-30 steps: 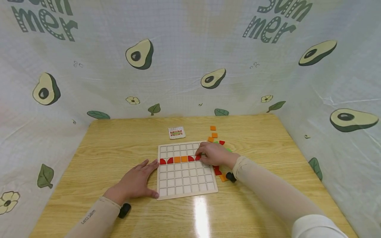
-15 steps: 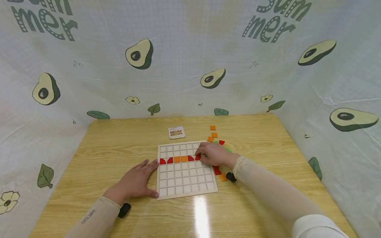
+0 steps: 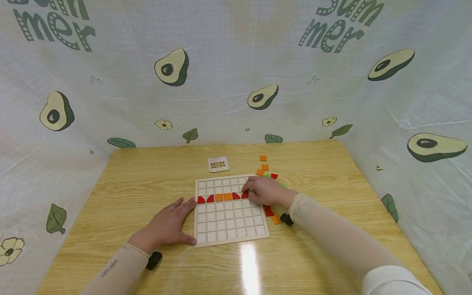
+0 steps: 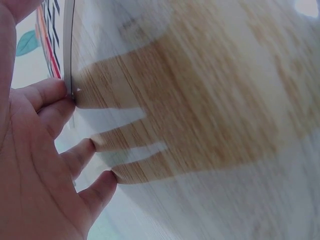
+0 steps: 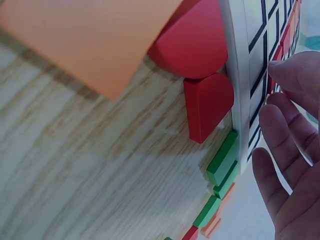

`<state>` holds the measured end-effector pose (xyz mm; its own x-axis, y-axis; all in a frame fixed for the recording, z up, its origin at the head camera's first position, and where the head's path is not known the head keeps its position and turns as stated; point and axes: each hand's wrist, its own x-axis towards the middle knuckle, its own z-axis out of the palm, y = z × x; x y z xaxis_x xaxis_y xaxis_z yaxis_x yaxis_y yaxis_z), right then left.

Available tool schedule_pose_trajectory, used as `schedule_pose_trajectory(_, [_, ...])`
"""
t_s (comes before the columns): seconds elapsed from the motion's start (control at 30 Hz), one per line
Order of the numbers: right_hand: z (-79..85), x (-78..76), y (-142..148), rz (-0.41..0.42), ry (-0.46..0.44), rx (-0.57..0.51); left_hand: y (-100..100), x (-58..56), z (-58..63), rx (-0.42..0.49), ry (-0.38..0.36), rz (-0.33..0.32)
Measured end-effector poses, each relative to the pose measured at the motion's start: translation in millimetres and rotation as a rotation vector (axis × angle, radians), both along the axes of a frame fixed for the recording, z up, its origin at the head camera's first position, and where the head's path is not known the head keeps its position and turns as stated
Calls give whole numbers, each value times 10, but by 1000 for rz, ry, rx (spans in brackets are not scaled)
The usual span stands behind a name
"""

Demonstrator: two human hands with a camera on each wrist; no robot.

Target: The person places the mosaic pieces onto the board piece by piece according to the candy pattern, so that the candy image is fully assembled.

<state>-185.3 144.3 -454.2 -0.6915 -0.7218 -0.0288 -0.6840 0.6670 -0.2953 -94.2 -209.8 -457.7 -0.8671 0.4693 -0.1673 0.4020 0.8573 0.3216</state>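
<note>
A pale square grid board (image 3: 231, 234) lies on the table, with one row of tiles across it: red quarter-circle tiles at both ends, an orange square tile (image 3: 219, 197) and another in the middle. My left hand (image 3: 167, 225) spreads along the board's left edge, thumb at the lower corner and fingertips at the side; in the left wrist view its fingers (image 4: 55, 112) meet the rim. My right hand (image 3: 268, 191) reaches over the board's right part, thumb and forefinger pinching the row's rightmost red quarter-circle tile (image 3: 245, 195). In the right wrist view the other fingers (image 5: 280, 130) are loosely bent.
Beyond the board lies a small pattern card (image 3: 218, 164). Loose orange squares (image 3: 265, 167) and red and green tiles lie along the board's right side, partly behind my right hand. Close in the right wrist view are a red tile (image 5: 192, 45) and a green tile (image 5: 222, 157).
</note>
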Motion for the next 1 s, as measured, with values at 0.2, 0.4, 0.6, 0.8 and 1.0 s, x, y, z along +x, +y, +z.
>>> schedule_pose_trajectory(0.2, [0, 3, 30, -22, 2, 5, 3, 3, 9, -4, -1, -2])
schedule_pose_trajectory(0.4, [8, 3, 88, -36, 0, -18, -1, -3, 1, -11, -4, 2])
schedule_pose_trajectory(0.6, [14, -4, 170, -68, 5, -8, -6, -8, -8, -12, 0, -4])
schedule_pose_trajectory(0.8, [23, -15, 299, -101, 34, -8, -13, -6, -1, -1, 5, -12])
schedule_pose_trajectory(1.0, [87, -25, 527, -131, 52, -31, -15, -5, -4, -5, 7, -13])
